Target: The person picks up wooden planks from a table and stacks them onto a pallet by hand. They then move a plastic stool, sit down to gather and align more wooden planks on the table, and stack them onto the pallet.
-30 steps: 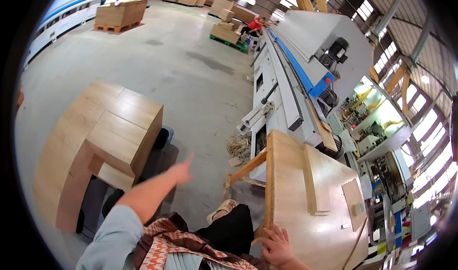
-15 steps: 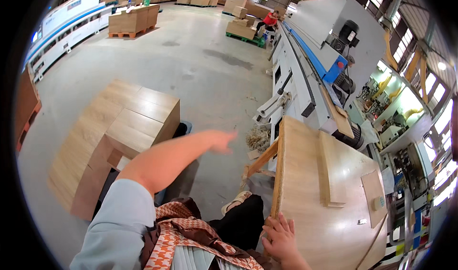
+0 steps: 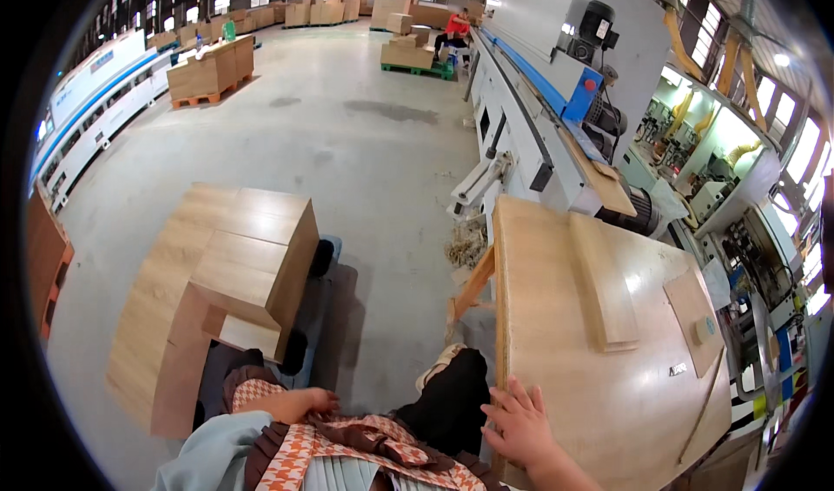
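Left hand pulled back from out over the floor, now down by the apron. Head view shifted too.

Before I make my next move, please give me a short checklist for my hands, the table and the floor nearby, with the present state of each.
1. Right hand, grip empty: ok, fingers spread on the table near its edge.
2. Left hand, grip empty: cannot tell, it is by the apron, fingers partly hidden.
3. Long wooden strip lying flat on the table: ok.
4. Small board with nothing on it: not ok, a small round thing sits there.
5. Floor free of debris: not ok, shavings lie beside the machine.
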Demonstrator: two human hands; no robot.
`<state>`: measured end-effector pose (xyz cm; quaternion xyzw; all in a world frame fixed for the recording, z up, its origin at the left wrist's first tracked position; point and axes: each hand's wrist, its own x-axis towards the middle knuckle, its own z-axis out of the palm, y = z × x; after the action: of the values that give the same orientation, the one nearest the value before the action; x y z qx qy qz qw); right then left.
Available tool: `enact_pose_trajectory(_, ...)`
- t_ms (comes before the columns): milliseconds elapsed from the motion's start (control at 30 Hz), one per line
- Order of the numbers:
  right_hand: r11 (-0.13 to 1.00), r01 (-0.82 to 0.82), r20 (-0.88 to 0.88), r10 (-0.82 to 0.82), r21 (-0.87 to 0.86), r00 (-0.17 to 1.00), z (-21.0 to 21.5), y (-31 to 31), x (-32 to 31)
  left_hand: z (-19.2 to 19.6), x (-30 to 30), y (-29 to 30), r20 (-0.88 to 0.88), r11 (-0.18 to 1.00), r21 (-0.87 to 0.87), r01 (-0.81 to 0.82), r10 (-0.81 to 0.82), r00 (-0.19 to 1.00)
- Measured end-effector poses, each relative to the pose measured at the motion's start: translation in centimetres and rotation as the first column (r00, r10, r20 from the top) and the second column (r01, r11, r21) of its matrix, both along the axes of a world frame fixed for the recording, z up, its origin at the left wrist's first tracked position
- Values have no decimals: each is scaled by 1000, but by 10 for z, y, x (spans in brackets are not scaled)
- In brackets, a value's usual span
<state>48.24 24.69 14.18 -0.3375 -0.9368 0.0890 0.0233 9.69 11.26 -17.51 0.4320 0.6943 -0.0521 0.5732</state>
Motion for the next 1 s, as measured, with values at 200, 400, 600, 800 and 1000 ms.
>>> enact_pose_trajectory(200,1000,-9,21,9,2,1000,7,-1,-11,-68,-27,-4,-141,868,-103,487,-497,856)
enact_pose_trajectory(400,1000,11,53,-12,9,999,7,-2,-11,5,14,-1,-58,858,-111,502,-510,858)
enact_pose_trajectory(600,1000,2,28,-3,24,1000,2,-5,-8,56,-1,8,-227,985,11,170,-163,960)
enact_pose_trajectory(800,1000,7,35,-8,17,999,-3,-3,-13,279,-23,147,190,542,745,-389,387,902)
enact_pose_trajectory(1000,1000,14,11,-14,11,1000,3,-3,-17,421,-17,168,359,112,902,-418,346,867)
